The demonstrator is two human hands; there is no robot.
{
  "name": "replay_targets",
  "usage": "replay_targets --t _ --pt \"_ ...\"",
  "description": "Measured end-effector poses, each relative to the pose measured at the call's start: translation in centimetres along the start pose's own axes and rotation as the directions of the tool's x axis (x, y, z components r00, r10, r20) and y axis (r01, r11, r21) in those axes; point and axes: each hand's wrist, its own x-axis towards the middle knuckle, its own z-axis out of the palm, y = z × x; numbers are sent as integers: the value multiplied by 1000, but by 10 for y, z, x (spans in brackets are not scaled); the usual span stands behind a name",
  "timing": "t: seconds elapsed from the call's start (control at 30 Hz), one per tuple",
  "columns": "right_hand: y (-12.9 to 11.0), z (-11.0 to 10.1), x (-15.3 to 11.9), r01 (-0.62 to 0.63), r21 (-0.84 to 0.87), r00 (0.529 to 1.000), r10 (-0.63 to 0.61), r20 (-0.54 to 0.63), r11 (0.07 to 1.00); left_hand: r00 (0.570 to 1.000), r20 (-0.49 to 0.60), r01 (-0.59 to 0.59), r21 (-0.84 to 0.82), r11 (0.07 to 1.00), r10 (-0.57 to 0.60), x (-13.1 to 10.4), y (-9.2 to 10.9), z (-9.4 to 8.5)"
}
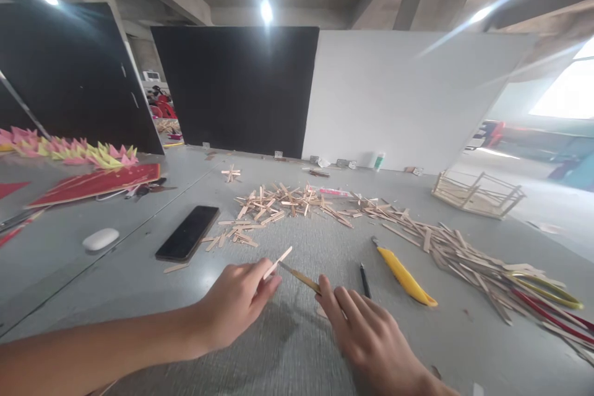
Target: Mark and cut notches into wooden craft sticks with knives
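My left hand (236, 297) pinches a short flat wooden stick (279, 261) between thumb and fingers, its free end pointing up and to the right. My right hand (366, 331) is closed around a slim knife with a yellowish handle (304, 279). The knife's narrow tip reaches left, close to the stick; whether the two touch I cannot tell. Right of the knife lie a dark pen-like tool (365, 280), partly behind my right hand, and a yellow cutter (404, 275). Beyond my hands spreads a pile of short cut wooden sticks (297, 201).
A phone (189, 233) and a white case (101, 239) lie on the left. Longer sticks (457, 253) and scissors (545, 291) are at right, near a small stick-built frame (477, 195). Black (236, 86) and white panels (403, 99) stand behind.
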Motion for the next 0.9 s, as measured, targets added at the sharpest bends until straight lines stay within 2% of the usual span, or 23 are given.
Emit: replay_targets --t 0.13,0.23,0.5,0.63,0.83,0.9 --pt "-2 0 0 -3 38 998 5 -56 999 992 -121 -13 35 999 17 5 -6 -3" --pt "-4 -2 0 5 85 996 3 -92 996 989 -149 -13 56 998 22 8 -9 -4" --pt "-8 5 -4 -47 201 997 59 -52 978 998 -53 -24 42 999 26 8 -7 1" --pt "-12 6 -7 -116 262 993 121 -4 958 999 13 36 35 999 -36 10 -2 -1" --pt "-10 -16 4 -128 388 991 133 14 913 969 140 202 32 979 -204 4 19 -13" --pt "-4 -27 14 -175 433 979 201 -15 884 951 176 254 15 967 -253 -1 29 -15"
